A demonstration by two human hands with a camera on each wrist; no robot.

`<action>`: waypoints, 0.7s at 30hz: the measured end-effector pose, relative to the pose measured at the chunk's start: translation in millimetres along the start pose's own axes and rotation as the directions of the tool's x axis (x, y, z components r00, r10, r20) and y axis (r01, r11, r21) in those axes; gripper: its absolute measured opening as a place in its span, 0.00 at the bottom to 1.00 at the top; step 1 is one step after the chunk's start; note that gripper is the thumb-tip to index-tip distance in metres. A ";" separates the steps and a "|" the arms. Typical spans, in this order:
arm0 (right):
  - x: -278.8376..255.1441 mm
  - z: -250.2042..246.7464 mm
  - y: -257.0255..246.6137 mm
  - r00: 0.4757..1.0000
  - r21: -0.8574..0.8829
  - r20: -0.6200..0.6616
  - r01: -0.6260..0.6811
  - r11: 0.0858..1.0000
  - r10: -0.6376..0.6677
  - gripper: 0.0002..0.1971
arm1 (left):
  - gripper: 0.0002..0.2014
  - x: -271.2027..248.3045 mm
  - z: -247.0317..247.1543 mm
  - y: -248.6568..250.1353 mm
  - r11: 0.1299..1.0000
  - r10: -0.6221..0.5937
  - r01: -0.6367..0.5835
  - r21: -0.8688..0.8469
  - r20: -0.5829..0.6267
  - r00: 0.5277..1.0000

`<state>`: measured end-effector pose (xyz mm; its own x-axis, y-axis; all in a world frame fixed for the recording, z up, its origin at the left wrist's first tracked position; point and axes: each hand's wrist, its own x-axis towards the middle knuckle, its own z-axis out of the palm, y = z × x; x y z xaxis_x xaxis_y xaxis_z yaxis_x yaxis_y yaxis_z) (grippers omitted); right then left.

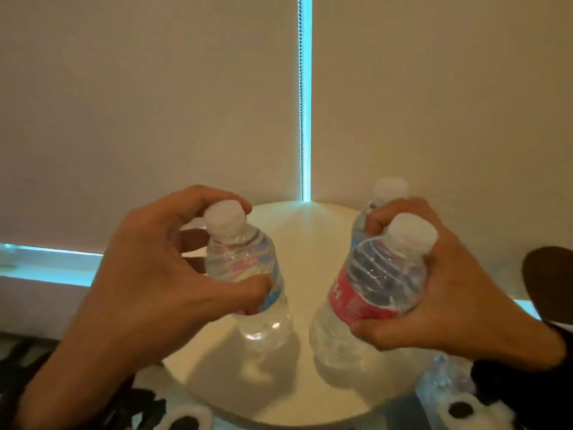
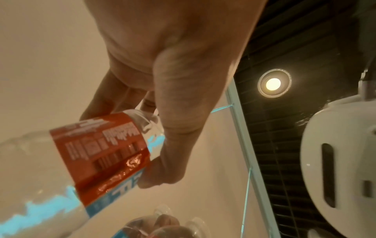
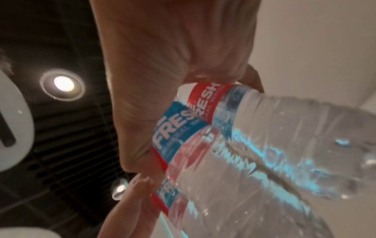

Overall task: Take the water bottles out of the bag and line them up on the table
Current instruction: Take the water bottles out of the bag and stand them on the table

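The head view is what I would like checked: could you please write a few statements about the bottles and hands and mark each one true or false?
1. The left hand grips one bottle. True.
2. The right hand holds nothing. False: it grips two bottles together, the near bottle and the far bottle behind it.
3. All the bottle caps in view are white. True.
4. The bottles lie flat on the table. False: all three are held roughly upright over the round white tabletop.
5. The near bottle's label shows red. True.
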<state>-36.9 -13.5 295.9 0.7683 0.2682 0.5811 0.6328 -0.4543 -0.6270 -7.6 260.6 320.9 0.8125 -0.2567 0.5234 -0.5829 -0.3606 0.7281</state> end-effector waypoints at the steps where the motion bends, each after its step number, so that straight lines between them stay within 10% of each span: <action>1: 9.2 9.7 -2.1 1.000 -0.021 0.018 -0.002 1.000 0.002 0.38 | 0.33 2.4 -5.0 -0.5 1.000 -0.019 0.019 -0.004 -0.009 1.000; 21: 104.5 127.7 27.7 0.955 -0.052 0.284 -0.073 0.996 0.085 0.40 | 0.26 51.6 -45.9 -93.3 0.969 -0.158 0.165 0.184 -0.056 0.986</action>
<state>73.2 110.4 273.0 0.8147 0.4590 0.3543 0.5691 -0.5161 -0.6401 88.6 322.2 300.3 0.8928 -0.1465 0.4259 -0.4304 -0.5565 0.7107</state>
